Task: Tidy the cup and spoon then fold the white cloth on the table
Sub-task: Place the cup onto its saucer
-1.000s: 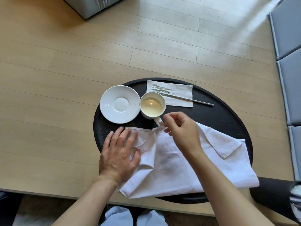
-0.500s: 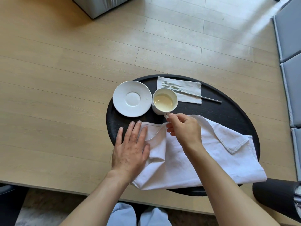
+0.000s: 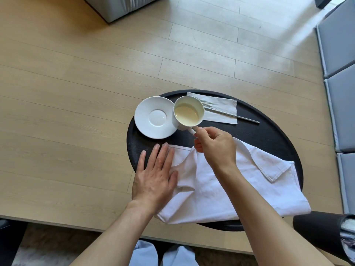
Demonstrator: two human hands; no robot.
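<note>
Two hands work over the round black table (image 3: 269, 135): the right hand (image 3: 215, 144) pinches the handle of the white cup (image 3: 188, 113), holding it tilted over the saucer's (image 3: 151, 118) right edge, while the left hand (image 3: 154, 178) lies flat, fingers spread, on the white cloth's (image 3: 230, 185) left edge; the spoon (image 3: 230, 114) rests on a napkin (image 3: 221, 108) at the far side

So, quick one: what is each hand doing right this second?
Left hand: open, flat, palm down on the edge of the white cloth.
Right hand: closed, pinching the handle of the cup, which overlaps the saucer rim.
</note>
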